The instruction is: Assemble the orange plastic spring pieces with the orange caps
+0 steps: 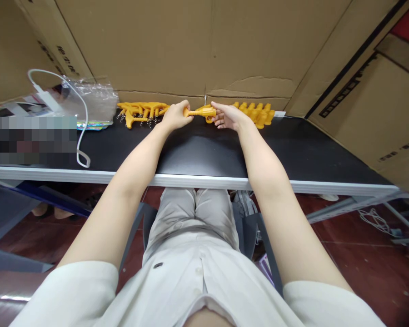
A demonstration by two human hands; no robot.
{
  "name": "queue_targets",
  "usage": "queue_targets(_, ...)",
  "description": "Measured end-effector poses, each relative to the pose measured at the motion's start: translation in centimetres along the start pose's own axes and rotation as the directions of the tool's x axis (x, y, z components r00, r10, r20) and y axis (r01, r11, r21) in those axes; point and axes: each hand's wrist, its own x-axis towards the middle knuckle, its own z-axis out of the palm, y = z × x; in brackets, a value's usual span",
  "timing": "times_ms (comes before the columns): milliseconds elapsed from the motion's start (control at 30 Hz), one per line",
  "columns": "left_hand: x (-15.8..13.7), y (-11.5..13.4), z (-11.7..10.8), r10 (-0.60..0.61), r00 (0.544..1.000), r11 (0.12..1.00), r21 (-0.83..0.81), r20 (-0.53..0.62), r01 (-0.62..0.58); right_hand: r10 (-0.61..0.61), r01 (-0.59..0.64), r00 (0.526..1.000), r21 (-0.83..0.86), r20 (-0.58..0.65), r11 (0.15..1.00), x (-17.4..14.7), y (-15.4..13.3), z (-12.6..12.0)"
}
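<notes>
My left hand [177, 114] pinches the ribbed left end of a small yellow-orange plastic toy gun [204, 112]. At its thicker right end, a ring like a trigger guard shows underneath. The fingers of my right hand [229, 116] close on that right end, the other fingers loosely curled. Left of my left hand lies a row of yellow-orange plastic pieces with small metal chains [141, 110]. Just beyond my right hand stands a cluster of similar yellow-orange plastic pieces [259, 113], partly hidden by the wrist.
A black tabletop [204, 154] with a metal front edge [197, 180] spans the view. Cardboard walls [177, 45] rise behind and at the right. At left lie a clear plastic bag [95, 97] and a looped white cable [85, 109]. A blurred patch covers the far left.
</notes>
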Motion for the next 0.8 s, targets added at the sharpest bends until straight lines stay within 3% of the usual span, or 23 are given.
queue_targets(300,-0.1,-0.1,-0.1,0.009,1.0,1.0,0.002,0.004,-0.009,0.024,-0.023,1.0,0.021,-0.018,1.0,-0.2,-0.2,0.3)
queue_targets(600,-0.8,1.3,-0.9,-0.057,0.998,0.997,0.05,0.042,0.055,0.021,-0.02,0.999,0.038,-0.025,0.999,-0.1,0.0,0.3)
queue_targets(800,-0.3,0.4,-0.3,-0.021,1.0,1.0,0.016,0.02,0.02,0.039,-0.038,0.999,0.028,-0.024,0.999,0.1,-0.1,0.2)
